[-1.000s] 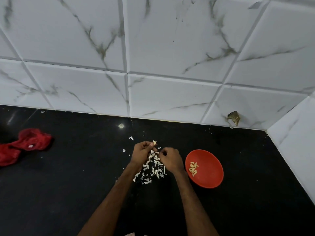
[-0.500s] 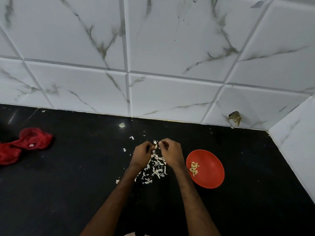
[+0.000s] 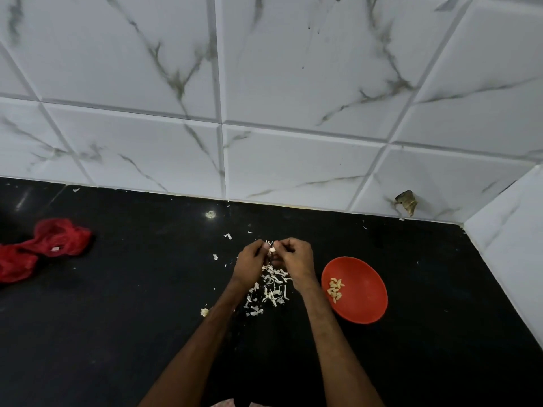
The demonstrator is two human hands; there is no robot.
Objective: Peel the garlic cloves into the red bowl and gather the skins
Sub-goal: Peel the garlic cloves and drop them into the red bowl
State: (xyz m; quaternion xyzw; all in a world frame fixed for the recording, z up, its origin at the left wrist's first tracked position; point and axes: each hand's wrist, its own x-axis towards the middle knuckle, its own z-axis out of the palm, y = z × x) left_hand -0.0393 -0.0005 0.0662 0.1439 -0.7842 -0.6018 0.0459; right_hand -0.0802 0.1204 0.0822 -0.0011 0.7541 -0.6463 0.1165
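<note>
Bowl sits on the bench just right of the skins pile, peeled cloves inside. Left hand and right hand meet over the pile's far end, garlic clove between them. Mesh bag way off left.

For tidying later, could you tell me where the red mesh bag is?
In the head view, the red mesh bag lies far left on the countertop, well left of the skins.
</note>
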